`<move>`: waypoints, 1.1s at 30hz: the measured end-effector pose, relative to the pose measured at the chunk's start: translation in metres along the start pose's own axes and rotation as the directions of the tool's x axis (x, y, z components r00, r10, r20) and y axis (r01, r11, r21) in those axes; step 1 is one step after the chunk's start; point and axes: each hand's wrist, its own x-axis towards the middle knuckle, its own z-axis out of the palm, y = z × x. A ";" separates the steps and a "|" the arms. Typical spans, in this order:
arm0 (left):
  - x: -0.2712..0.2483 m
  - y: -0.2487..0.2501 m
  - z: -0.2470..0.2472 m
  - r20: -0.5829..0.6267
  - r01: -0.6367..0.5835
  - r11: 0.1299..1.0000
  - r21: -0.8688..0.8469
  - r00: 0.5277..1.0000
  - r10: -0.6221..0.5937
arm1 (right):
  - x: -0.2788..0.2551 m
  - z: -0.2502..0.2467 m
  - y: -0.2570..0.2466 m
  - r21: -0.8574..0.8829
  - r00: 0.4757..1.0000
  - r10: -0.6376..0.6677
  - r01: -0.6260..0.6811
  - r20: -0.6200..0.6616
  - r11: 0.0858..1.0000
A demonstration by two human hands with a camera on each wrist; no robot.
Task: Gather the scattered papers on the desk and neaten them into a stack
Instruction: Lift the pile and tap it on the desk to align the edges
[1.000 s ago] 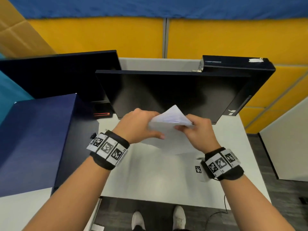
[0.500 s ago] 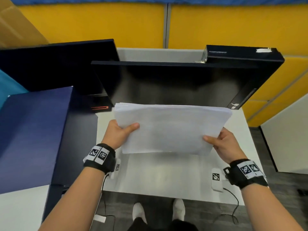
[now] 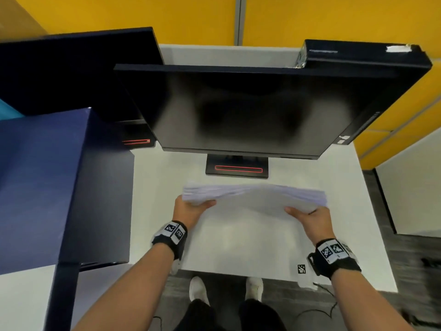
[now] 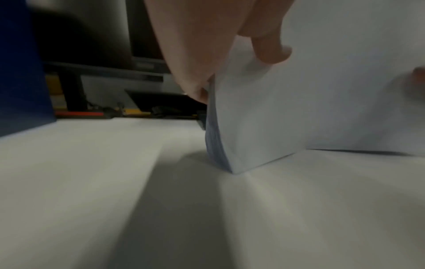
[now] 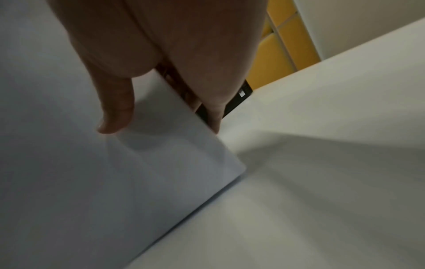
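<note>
Now we held the stack of papers [image 3: 253, 199] on edge on the white desk [image 3: 238, 249], just in front of the monitor stand [image 3: 237, 167]. Our left hand [image 3: 191, 210] gripped the stack's left end, thumb on the near face and fingers behind; our right hand [image 3: 312, 219] gripped the right end the same way. The two hands stood well apart, one at each short side.

In the left wrist view the lower left corner of the stack [image 4: 234, 169] touched the desk [image 4: 92, 182], with the sheet edges lined up closely along that side; the left hand [image 4: 200, 54] pinched the stack above it. In the right wrist view the right thumb [image 5: 115, 109] pressed on the near sheet [image 5: 92, 182] and the fingers reached down behind the right edge. We could not tell from that view whether the right corner met the desk [image 5: 322, 145].

From the head view the top edge of the stack sagged slightly in the middle and was motion-blurred. The black monitor [image 3: 250, 108] hung above the stand, a second dark screen [image 3: 71, 72] stood at far left, and a dark blue box [image 3: 47, 182] sat on the left side of the desk.
</note>
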 end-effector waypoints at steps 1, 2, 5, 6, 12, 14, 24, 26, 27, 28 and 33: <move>0.003 0.000 0.001 -0.006 -0.006 1.000 0.008 1.000 0.006 | 0.004 0.002 -0.001 0.015 1.000 -0.019 0.019 -0.009 1.000; 0.007 0.002 0.001 -0.020 -0.020 1.000 0.007 1.000 0.020 | 0.005 0.002 -0.006 0.032 0.999 -0.044 0.044 -0.025 0.999; 0.011 0.016 -0.005 -0.044 -0.090 0.995 -0.030 0.995 0.089 | 0.001 -0.003 -0.025 0.092 0.987 -0.134 0.141 -0.084 0.986; 0.011 0.017 -0.008 -0.039 -0.101 0.994 -0.044 0.994 0.099 | -0.003 -0.010 -0.025 0.057 0.983 -0.163 0.168 -0.084 0.984; 0.023 -0.004 -0.002 0.031 -0.060 0.988 0.140 0.998 0.056 | 0.008 0.009 -0.016 0.029 0.975 0.020 -0.014 -0.221 0.999; 0.024 0.003 -0.003 -0.029 -0.047 0.995 0.083 0.998 0.049 | 0.011 0.014 -0.032 -0.019 0.991 0.045 -0.048 -0.128 0.999; 0.024 0.000 0.010 -0.066 -0.056 0.998 0.008 0.996 0.057 | 0.014 0.006 -0.014 -0.023 0.986 -0.158 0.157 -0.061 0.987; 0.029 0.003 0.015 -0.089 -0.066 0.998 0.015 0.994 0.068 | 0.019 0.010 -0.009 -0.014 0.985 -0.127 0.126 -0.119 0.992; 0.030 0.006 0.016 -0.111 -0.077 0.997 -0.007 0.991 0.076 | 0.020 0.012 -0.012 0.011 0.982 -0.114 0.117 -0.150 0.993; 0.029 0.011 0.016 -0.139 -0.085 0.996 -0.033 0.987 0.079 | 0.019 0.013 -0.013 0.033 0.980 -0.113 0.120 -0.166 0.992; 0.022 0.027 0.023 -0.221 -0.161 0.977 -0.140 0.967 0.128 | 0.018 0.016 -0.026 0.150 0.987 -0.103 0.122 -0.127 0.981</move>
